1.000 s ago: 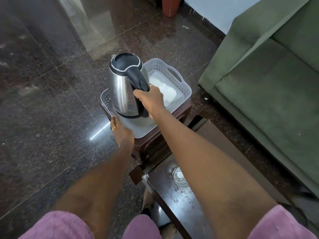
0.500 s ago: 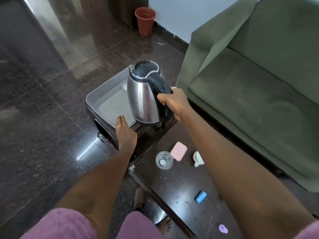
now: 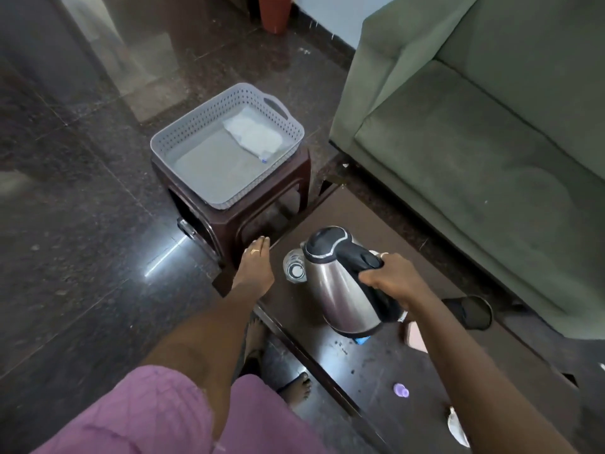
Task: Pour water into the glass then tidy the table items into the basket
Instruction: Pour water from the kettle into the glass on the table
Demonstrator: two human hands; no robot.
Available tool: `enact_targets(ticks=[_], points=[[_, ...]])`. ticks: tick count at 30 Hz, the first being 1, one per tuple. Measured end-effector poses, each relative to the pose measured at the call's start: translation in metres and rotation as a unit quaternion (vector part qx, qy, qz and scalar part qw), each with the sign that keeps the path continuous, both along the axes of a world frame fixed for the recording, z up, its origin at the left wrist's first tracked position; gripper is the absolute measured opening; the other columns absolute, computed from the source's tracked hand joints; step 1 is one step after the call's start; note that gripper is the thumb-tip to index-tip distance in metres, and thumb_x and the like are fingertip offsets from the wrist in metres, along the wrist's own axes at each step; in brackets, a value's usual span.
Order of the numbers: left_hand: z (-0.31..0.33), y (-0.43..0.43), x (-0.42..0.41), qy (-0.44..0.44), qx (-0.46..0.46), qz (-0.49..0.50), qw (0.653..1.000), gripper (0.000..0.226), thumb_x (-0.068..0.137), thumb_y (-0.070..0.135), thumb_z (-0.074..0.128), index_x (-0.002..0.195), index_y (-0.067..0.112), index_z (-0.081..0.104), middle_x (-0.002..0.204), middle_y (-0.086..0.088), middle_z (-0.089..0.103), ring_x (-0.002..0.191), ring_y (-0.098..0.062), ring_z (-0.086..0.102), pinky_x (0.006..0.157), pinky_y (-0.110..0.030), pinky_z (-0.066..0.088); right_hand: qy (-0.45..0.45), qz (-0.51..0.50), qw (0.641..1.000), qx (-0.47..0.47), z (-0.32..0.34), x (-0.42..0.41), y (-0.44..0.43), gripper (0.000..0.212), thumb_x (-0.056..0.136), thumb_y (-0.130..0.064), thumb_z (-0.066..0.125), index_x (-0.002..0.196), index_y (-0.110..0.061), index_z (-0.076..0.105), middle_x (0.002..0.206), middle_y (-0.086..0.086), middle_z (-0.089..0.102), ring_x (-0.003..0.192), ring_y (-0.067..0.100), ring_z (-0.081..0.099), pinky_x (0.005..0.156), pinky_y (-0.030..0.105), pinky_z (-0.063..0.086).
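Steel kettle (image 3: 340, 296), black lid, tilts toward the glass (image 3: 293, 267); right grip (image 3: 389, 280) clamped round its handle (image 3: 357, 259), left grip (image 3: 255, 267) flat, fingers straight.

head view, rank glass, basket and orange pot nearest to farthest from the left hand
1. glass, just right of the left hand, on the table
2. basket, ahead on the stool
3. orange pot, far back, beyond the basket

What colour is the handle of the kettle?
Black. The kettle handle shows best in the head view, where the right hand grips it.
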State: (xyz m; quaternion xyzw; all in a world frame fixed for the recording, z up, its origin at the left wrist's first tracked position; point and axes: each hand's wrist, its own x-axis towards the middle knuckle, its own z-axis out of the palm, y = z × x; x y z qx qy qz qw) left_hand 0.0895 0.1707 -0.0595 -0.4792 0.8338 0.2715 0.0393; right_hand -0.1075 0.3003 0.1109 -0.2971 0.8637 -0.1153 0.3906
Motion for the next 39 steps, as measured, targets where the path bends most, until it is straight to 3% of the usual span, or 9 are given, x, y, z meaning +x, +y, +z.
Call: enact_targets(ticks=[5, 12, 17, 21, 25, 28, 34, 39], points=[[-0.035, 0.022, -0.002, -0.074, 0.062, -0.010, 0.995, 0.067, 0.089, 0.001, 0.037, 0.149, 0.011, 0.009, 0.159, -0.004, 0.010, 0.146, -0.022, 0.009, 0.120, -0.040, 0.016, -0.012, 0.008, 0.998, 0.054, -0.022, -0.004, 0.014, 0.023, 0.048, -0.030, 0.057, 0.059, -0.011, 0.052, 0.063, 0.005, 0.056, 0.057, 0.020, 0.050, 0.052, 0.029, 0.036], [-0.084, 0.036, -0.011, -0.120, 0.087, -0.026, 0.989, 0.066, 0.090, 0.006, 0.039, 0.149, 0.010, 0.009, 0.159, -0.003, 0.007, 0.146, -0.026, 0.008, 0.121, -0.039, 0.012, 0.004, 0.051, 0.994, 0.092, -0.030, -0.010, 0.007, 0.026, 0.048, -0.031, 0.058, 0.063, -0.010, 0.055, 0.060, 0.004, 0.057, 0.056, 0.021, 0.052, 0.052, 0.029, 0.037], [-0.100, 0.038, -0.009, -0.161, 0.113, -0.030, 0.980, 0.069, 0.092, 0.011, 0.038, 0.150, 0.018, 0.001, 0.160, 0.003, -0.006, 0.147, -0.025, -0.002, 0.120, -0.042, 0.007, 0.039, 0.083, 0.990, 0.103, -0.028, -0.007, -0.006, 0.025, 0.064, -0.022, 0.069, 0.070, -0.001, 0.056, 0.061, 0.008, 0.055, 0.057, 0.023, 0.050, 0.051, 0.030, 0.035], [-0.107, 0.040, -0.007, -0.166, 0.143, -0.019, 0.976, 0.077, 0.091, 0.013, 0.044, 0.149, 0.023, -0.006, 0.158, 0.008, -0.017, 0.147, -0.025, -0.009, 0.119, -0.047, 0.008, 0.049, 0.074, 0.987, 0.130, -0.029, -0.004, -0.021, 0.019, 0.064, -0.023, 0.069, 0.066, -0.009, 0.056, 0.067, 0.008, 0.059, 0.063, 0.026, 0.056, 0.052, 0.029, 0.038], [-0.110, 0.040, -0.008, -0.157, 0.144, -0.050, 0.976, 0.077, 0.091, 0.018, 0.047, 0.149, 0.025, -0.004, 0.158, 0.007, -0.014, 0.146, -0.028, -0.009, 0.119, -0.049, 0.014, 0.058, 0.077, 0.984, 0.152, -0.030, -0.001, -0.033, 0.024, 0.060, -0.029, 0.070, 0.073, -0.013, 0.058, 0.077, 0.010, 0.064, 0.073, 0.028, 0.062, 0.057, 0.029, 0.044], [-0.110, 0.041, -0.008, -0.175, 0.144, -0.073, 0.971, 0.079, 0.091, 0.020, 0.047, 0.148, 0.026, -0.008, 0.158, 0.007, -0.017, 0.146, -0.029, -0.012, 0.119, -0.051, 0.009, 0.060, 0.077, 0.982, 0.162, -0.030, 0.004, -0.042, 0.023, 0.062, -0.027, 0.070, 0.075, -0.015, 0.056, 0.081, 0.010, 0.065, 0.075, 0.030, 0.063, 0.060, 0.030, 0.045], [-0.111, 0.041, -0.007, -0.196, 0.131, -0.088, 0.968, 0.082, 0.091, 0.026, 0.049, 0.148, 0.026, -0.010, 0.158, 0.006, -0.018, 0.146, -0.029, -0.010, 0.118, -0.052, 0.013, 0.068, 0.077, 0.977, 0.190, -0.027, 0.013, -0.057, 0.023, 0.064, -0.026, 0.068, 0.077, -0.010, 0.057, 0.085, 0.015, 0.066, 0.075, 0.031, 0.062, 0.053, 0.027, 0.040], [-0.107, 0.040, -0.007, -0.200, 0.140, -0.098, 0.965, 0.085, 0.091, 0.043, 0.050, 0.148, 0.022, -0.010, 0.158, 0.004, -0.017, 0.146, -0.031, -0.009, 0.118, -0.050, 0.017, 0.073, 0.088, 0.973, 0.202, -0.022, 0.019, -0.066, 0.020, 0.066, -0.024, 0.066, 0.073, -0.010, 0.054, 0.085, 0.014, 0.063, 0.070, 0.030, 0.058, 0.050, 0.025, 0.037]])
